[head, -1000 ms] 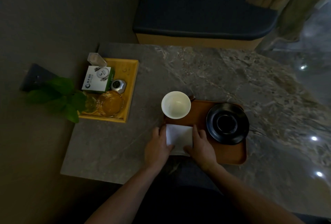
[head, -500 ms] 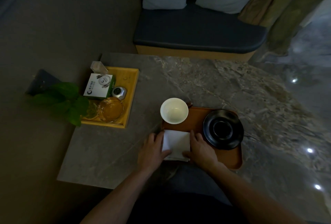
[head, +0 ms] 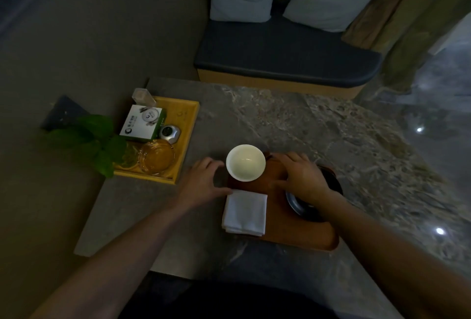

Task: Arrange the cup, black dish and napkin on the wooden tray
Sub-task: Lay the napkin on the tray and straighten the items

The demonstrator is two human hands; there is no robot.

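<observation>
A brown wooden tray (head: 300, 234) lies on the marble table. A white cup (head: 245, 162) stands at the tray's far left corner. A folded white napkin (head: 245, 212) lies on the tray's near left part. A black dish (head: 303, 206) sits on the right side, mostly hidden under my right hand and forearm. My left hand (head: 204, 183) hovers just left of the cup with fingers spread, holding nothing. My right hand (head: 300, 178) is spread open just right of the cup, above the tray and dish.
A yellow tray (head: 187, 125) at the table's left holds a green-white box (head: 144, 125), a glass ashtray (head: 156, 157) and small items. A green plant (head: 91, 140) leans beside it. A cushioned bench (head: 280, 58) stands behind the table.
Both hands have left the napkin and moved forward to either side of the cup. The napkin stays flat on the tray. The camera has moved closer.
</observation>
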